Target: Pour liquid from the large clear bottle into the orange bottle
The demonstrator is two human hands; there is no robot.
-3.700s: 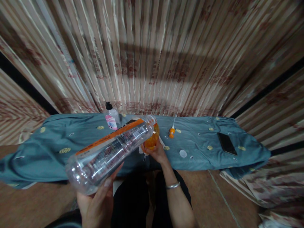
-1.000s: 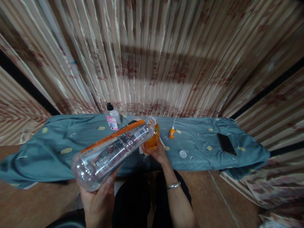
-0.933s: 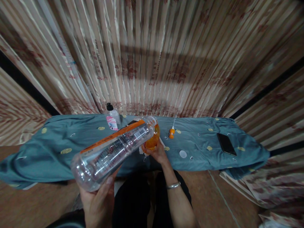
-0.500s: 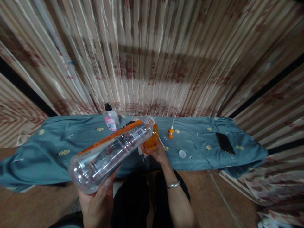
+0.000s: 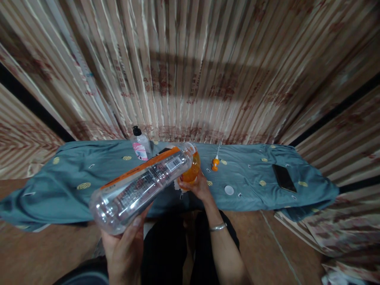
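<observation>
My left hand [image 5: 126,241] is closed around the lower part of a large clear plastic bottle [image 5: 142,186] with an orange and white label. This bottle is tilted, its uncapped mouth up at the right, over a smaller orange bottle [image 5: 192,171]. Whether liquid runs between them I cannot tell. The orange bottle is gripped low down by my right hand [image 5: 197,186], which wears a silver bangle at the wrist. Part of it is hidden behind the clear bottle. On the cloth to the right lie an orange pump top [image 5: 215,163] and a white round cap [image 5: 229,190].
A clear pump bottle [image 5: 140,146] with a black top and pink label stands at the back left. A dark phone-like slab [image 5: 284,178] lies at the right. Green-blue cloth [image 5: 252,198] covers the table, and a pleated curtain [image 5: 184,79] hangs behind it.
The view has shifted slightly, so everything sits a little further right and higher. Both hands keep their hold, and the clear bottle stays tilted over the orange one.
</observation>
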